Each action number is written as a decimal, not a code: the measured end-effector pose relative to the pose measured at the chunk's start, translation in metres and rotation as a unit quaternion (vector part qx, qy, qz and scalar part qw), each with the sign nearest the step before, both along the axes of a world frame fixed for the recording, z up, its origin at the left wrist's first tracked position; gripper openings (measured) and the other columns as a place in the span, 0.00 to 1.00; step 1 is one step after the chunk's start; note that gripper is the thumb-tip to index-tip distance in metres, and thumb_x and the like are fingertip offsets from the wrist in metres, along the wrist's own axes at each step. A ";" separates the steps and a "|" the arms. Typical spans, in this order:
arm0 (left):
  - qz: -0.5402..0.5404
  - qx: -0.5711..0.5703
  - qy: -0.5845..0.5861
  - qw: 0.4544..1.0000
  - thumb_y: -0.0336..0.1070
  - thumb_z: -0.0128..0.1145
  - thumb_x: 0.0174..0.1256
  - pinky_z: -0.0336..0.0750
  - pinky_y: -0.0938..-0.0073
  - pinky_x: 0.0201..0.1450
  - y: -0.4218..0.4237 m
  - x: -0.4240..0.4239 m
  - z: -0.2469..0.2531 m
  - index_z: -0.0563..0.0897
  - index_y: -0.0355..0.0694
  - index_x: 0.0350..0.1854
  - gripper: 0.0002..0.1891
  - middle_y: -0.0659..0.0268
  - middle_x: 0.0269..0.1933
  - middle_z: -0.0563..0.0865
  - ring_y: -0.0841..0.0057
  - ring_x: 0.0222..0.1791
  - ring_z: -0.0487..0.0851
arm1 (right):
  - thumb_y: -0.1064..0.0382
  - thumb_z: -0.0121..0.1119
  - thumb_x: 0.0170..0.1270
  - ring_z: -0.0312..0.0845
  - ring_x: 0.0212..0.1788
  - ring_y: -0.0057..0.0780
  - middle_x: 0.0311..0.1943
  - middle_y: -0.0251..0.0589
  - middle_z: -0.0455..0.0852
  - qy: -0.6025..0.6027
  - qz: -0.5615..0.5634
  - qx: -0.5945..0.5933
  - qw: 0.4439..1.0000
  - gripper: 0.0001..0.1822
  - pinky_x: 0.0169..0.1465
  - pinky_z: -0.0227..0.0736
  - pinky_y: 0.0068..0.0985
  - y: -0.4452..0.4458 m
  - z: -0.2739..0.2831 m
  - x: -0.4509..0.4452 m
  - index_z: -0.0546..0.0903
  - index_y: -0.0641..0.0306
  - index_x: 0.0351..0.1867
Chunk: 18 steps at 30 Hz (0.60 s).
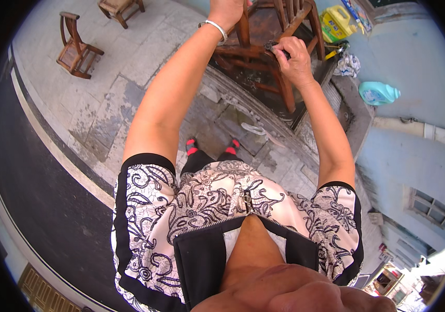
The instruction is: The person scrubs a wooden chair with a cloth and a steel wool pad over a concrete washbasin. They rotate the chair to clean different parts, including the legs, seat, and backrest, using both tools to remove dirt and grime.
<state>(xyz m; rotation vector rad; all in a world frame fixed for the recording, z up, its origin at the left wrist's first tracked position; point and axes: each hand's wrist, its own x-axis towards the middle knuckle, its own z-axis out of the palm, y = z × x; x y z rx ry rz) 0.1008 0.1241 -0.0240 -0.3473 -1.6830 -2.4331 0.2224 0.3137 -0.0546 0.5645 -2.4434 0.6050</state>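
Note:
A wet reddish-brown wooden chair (257,56) is tilted over a stone basin (245,99) with dark water in it. At the top edge of the view, my left hand (227,11) grips an upright of this chair; its fingers are partly hidden and cut off. A silver bracelet (215,28) circles that wrist. Against the near corner of the chair, my right hand (295,58) presses a dark scouring pad (270,45), mostly covered by the fingers. One chair leg (286,93) points down toward the basin's near side.
Past the basin stand a yellow detergent jug (333,24), a crumpled white bag (348,65) and a turquoise bottle (378,93) by a pale blue wall (421,50). A small wooden chair (77,52) and a wooden stool (119,8) are on the paving at left. The ground is wet in patches.

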 end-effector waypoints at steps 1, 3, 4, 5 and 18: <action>0.002 -0.026 0.002 1.000 0.44 0.55 0.75 0.72 0.74 0.24 -0.004 0.000 0.000 0.75 0.38 0.38 0.13 0.69 0.22 0.78 0.79 0.21 0.78 | 0.69 0.69 0.52 0.77 0.41 0.42 0.36 0.37 0.82 0.000 0.018 -0.009 1.000 0.07 0.48 0.74 0.36 0.005 -0.002 0.009 0.82 0.59 0.31; 0.016 -0.045 0.024 0.999 0.44 0.55 0.75 0.73 0.74 0.24 -0.002 -0.002 -0.002 0.75 0.37 0.38 0.13 0.69 0.22 0.78 0.79 0.21 0.77 | 0.71 0.69 0.51 0.77 0.42 0.41 0.37 0.38 0.81 0.000 0.025 0.004 1.000 0.08 0.48 0.73 0.35 0.004 -0.003 0.015 0.82 0.60 0.32; 0.022 -0.055 0.034 0.998 0.44 0.54 0.75 0.73 0.74 0.24 0.000 -0.002 -0.003 0.75 0.37 0.39 0.14 0.69 0.22 0.79 0.80 0.21 0.77 | 0.72 0.69 0.51 0.77 0.43 0.42 0.37 0.39 0.82 0.008 0.032 0.019 0.999 0.08 0.48 0.73 0.35 -0.003 0.000 0.011 0.82 0.60 0.32; 0.025 -0.058 0.030 0.998 0.45 0.54 0.75 0.73 0.74 0.24 0.002 -0.002 -0.004 0.75 0.37 0.38 0.14 0.68 0.22 0.79 0.79 0.21 0.78 | 0.72 0.68 0.52 0.77 0.43 0.42 0.37 0.40 0.82 0.016 0.040 0.033 0.999 0.08 0.47 0.73 0.35 -0.011 0.005 0.007 0.82 0.61 0.33; 0.039 -0.050 0.040 0.997 0.45 0.54 0.75 0.74 0.72 0.24 0.003 -0.008 -0.010 0.75 0.37 0.37 0.15 0.67 0.23 0.79 0.77 0.20 0.78 | 0.66 0.68 0.54 0.75 0.44 0.39 0.39 0.32 0.81 -0.024 0.128 0.128 0.983 0.08 0.47 0.71 0.36 0.006 0.020 0.004 0.79 0.56 0.33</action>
